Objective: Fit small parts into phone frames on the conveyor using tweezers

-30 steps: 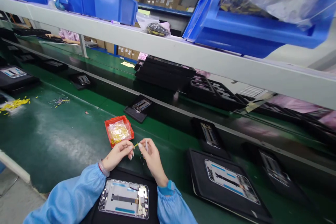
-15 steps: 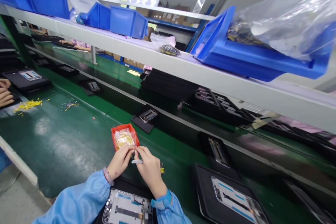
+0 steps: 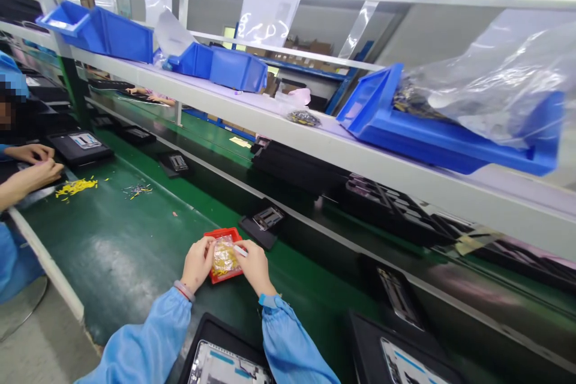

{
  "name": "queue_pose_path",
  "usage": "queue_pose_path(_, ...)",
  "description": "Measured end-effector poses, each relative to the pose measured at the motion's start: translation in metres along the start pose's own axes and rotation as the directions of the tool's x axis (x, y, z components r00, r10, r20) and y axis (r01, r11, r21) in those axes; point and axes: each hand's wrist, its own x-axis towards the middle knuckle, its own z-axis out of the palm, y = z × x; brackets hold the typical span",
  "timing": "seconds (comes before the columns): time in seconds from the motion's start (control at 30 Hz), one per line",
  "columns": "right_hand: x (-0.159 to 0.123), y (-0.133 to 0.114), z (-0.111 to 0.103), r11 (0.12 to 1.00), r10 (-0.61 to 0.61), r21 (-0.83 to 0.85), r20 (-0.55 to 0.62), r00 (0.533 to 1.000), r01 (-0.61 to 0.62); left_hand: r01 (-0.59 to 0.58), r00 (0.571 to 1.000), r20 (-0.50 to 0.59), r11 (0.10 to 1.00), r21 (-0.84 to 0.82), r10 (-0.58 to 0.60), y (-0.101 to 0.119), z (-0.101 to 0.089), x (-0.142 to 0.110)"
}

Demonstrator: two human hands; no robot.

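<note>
A small red tray point(image 3: 220, 232) stands on the green bench and holds a clear plastic bag point(image 3: 225, 255) with yellow pieces inside. My left hand point(image 3: 197, 263) is at the tray's left side, its fingers closed at the bag's upper left edge. On the right side my right hand point(image 3: 255, 269) has its fingers pinched on a slim white tool point(image 3: 240, 251), close to the bag's right edge. What kind of tool it is I cannot make out. Below my hands, a silvery device frame point(image 3: 225, 366) with blue strips lies on a black pad point(image 3: 207, 328).
More black pads with device frames point(image 3: 269, 218) lie along the dark line behind. Loose yellow pieces point(image 3: 77, 188) and a small heap of bits point(image 3: 138, 191) are on the left. A shelf with blue bins point(image 3: 238, 69) crosses above. A co-worker's hands point(image 3: 38, 171) are at far left.
My hands have moved apart and forward from where they met in front of the tray, and are now on either side of the bag. The view has tilted upward.
</note>
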Motion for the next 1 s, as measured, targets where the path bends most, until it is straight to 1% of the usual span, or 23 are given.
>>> queue_pose_path(0.1, 0.003, 0.003, 0.007, 0.997, 0.051, 0.062, 0.04, 0.998, -0.053, 0.005, 1.0, 0.008, 1.0, 0.02, -0.005, 0.0, -0.001, 0.001)
queue_pose_path(0.17, 0.004, 0.003, 0.009, 0.989, 0.063, 0.127, 0.071, 0.996, -0.071, 0.002, 1.0, 0.012, 1.0, 0.029, -0.003, 0.0, -0.001, 0.001)
queue_pose_path(0.27, 0.004, 0.002, 0.009, 0.969, 0.052, 0.235, 0.125, 0.991, -0.08, -0.013, 0.999, 0.039, 0.999, 0.03, 0.012, 0.0, 0.0, 0.001)
queue_pose_path(0.37, 0.003, 0.0, 0.009, 0.951, 0.03, 0.298, 0.168, 0.985, -0.08, -0.04, 0.996, 0.081, 0.999, 0.019, 0.038, 0.0, 0.002, 0.0)
queue_pose_path(0.7, 0.0, -0.004, 0.002, 0.949, 0.016, 0.306, 0.182, 0.983, -0.072, -0.136, 0.976, 0.172, 0.991, -0.018, 0.137, 0.008, 0.0, -0.002)
queue_pose_path(1.0, -0.01, -0.007, -0.002, 0.956, 0.032, 0.278, 0.211, 0.977, -0.092, -0.17, 0.969, 0.185, 0.986, 0.008, 0.165, 0.004, 0.003, -0.004)
